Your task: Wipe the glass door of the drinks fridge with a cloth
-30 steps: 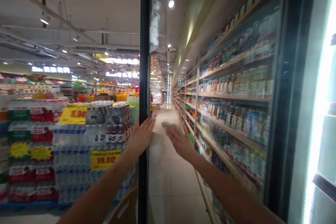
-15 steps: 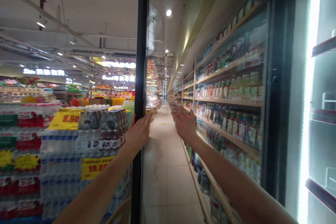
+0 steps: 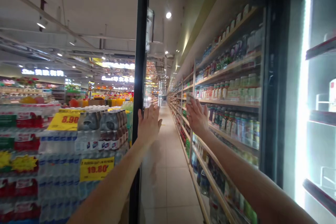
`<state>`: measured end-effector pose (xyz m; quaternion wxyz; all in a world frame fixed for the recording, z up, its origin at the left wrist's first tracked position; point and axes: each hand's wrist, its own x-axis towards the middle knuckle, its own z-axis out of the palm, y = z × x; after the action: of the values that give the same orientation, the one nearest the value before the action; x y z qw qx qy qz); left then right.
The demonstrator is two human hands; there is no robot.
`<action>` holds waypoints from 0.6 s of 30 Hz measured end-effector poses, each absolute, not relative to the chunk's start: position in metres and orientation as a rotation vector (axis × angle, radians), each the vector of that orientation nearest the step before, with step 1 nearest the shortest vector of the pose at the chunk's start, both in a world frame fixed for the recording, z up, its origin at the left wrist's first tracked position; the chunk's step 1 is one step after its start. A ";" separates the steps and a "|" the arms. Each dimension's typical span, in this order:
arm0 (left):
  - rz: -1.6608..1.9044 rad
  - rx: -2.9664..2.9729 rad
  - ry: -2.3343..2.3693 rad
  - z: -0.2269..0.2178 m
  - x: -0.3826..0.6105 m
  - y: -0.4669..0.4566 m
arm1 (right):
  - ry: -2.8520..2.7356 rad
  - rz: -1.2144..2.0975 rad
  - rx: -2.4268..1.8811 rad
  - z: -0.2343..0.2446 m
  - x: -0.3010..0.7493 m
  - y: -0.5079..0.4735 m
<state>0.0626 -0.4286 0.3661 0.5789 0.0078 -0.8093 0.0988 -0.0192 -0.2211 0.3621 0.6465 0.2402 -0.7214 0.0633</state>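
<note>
A glass cooler door with a black frame stands open in front of me. My left hand lies on or just before the glass beside the frame's left edge, fingers stretched and spread, nothing in it. Farther right, my right hand is raised to the pane with its fingers bent forward. A small pale, cloth-like piece shows at its fingertips, pressed toward the glass; most of it is hidden by the hand.
Through the glass, shelves of bottled drinks run along a tiled aisle. At the right is the lit cooler interior with dark-edged shelves. Stacked drink packs with yellow price signs stand at the left.
My right hand has moved right and slightly up across the pane with the pale piece. My left hand has shifted right from the frame edge, its fingers now more spread.
</note>
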 end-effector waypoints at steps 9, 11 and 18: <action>0.148 -0.019 -1.826 0.350 0.040 -0.424 | -1.584 0.261 0.354 0.340 -0.029 -0.185; 0.146 -0.027 -1.804 0.348 0.039 -0.425 | -1.561 0.413 0.140 0.347 -0.032 -0.164; 0.138 -0.091 -1.708 0.344 0.034 -0.430 | -1.625 0.146 0.527 0.313 -0.018 -0.168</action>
<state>0.0345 -0.4303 0.3436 0.6539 -0.0400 -0.7531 0.0610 -0.0178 -0.1680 0.3129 0.6544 0.2324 -0.7166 0.0645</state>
